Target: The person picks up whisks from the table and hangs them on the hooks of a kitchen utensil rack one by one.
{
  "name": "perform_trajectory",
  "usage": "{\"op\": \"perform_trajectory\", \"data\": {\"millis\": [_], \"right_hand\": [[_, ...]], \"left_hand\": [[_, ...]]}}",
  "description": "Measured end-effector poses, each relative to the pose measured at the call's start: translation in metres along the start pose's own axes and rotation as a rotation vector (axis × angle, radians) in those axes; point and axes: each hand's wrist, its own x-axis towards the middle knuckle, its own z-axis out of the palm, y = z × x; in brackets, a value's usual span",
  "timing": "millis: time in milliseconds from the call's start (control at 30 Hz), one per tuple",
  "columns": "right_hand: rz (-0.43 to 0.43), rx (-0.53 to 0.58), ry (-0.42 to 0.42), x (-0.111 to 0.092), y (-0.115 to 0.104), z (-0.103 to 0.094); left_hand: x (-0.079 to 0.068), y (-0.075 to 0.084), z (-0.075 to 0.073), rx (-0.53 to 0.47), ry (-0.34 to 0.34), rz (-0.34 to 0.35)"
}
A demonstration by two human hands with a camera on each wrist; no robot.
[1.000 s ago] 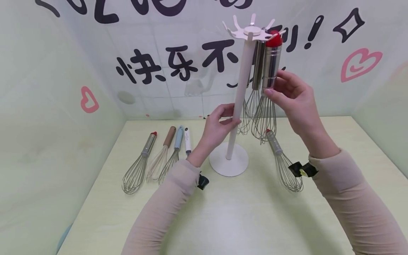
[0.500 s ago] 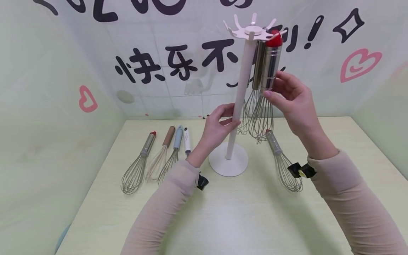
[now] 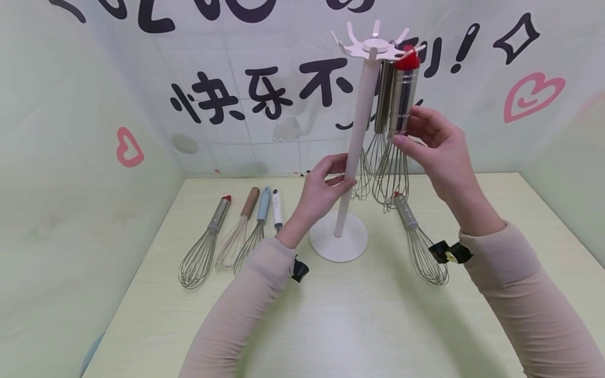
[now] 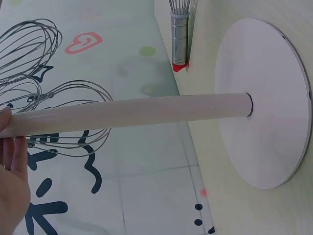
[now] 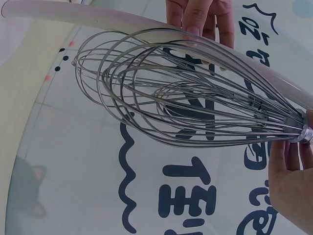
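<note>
My left hand (image 3: 326, 181) grips the white post (image 3: 361, 115) of a stand partway up, fingers behind and thumb in front. My right hand (image 3: 439, 139) pinches the lower handle of a steel whisk (image 3: 402, 100) with a red cap, which hangs upright with its wires down. The red cap is right at one hook of the stand's top ring (image 3: 373, 48). Behind it hang other whisks, among them a steel-handled whisk (image 3: 384, 100). In the right wrist view the whisk's wires (image 5: 195, 93) overlap those behind, and my fingers hold the collar. The stand's round base (image 4: 266, 105) sits on the table.
Left of the stand lie a red-capped whisk (image 3: 218, 215), a brown-handled whisk (image 3: 250, 203), a blue-handled whisk (image 3: 264, 203) and a white-handled whisk (image 3: 277, 207). Another red-capped whisk (image 3: 407, 212) lies to the right. A printed backdrop (image 3: 264, 126) rises behind the table (image 3: 331, 320).
The whisk in my right hand shifts slightly left, then back right, its cap staying at the hook. My left hand keeps its place on the post.
</note>
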Motion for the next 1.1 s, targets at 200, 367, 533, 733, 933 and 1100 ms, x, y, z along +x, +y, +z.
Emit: {"op": "perform_trajectory", "data": {"millis": [200, 367, 533, 733, 933, 1100], "right_hand": [[-0.001, 0.006, -0.008, -0.001, 0.001, -0.002], [-0.015, 0.003, -0.027, -0.002, 0.004, -0.004], [-0.002, -0.022, -0.027, -0.005, 0.008, -0.009], [0.063, -0.106, 0.0, -0.008, 0.014, -0.019], [0.147, -0.177, -0.004, -0.009, 0.032, -0.032], [0.22, -0.324, 0.0, -0.01, 0.049, -0.042]], "left_hand": [[0.0, 0.0, 0.0, -0.002, 0.004, 0.001], [-0.001, 0.0, 0.001, -0.004, 0.013, -0.008], [-0.001, 0.0, 0.002, -0.006, 0.021, -0.016], [0.0, 0.0, 0.002, -0.012, 0.024, -0.017], [0.0, 0.0, 0.001, -0.013, 0.018, -0.02], [-0.001, 0.002, 0.001, -0.021, 0.021, -0.013]]}}
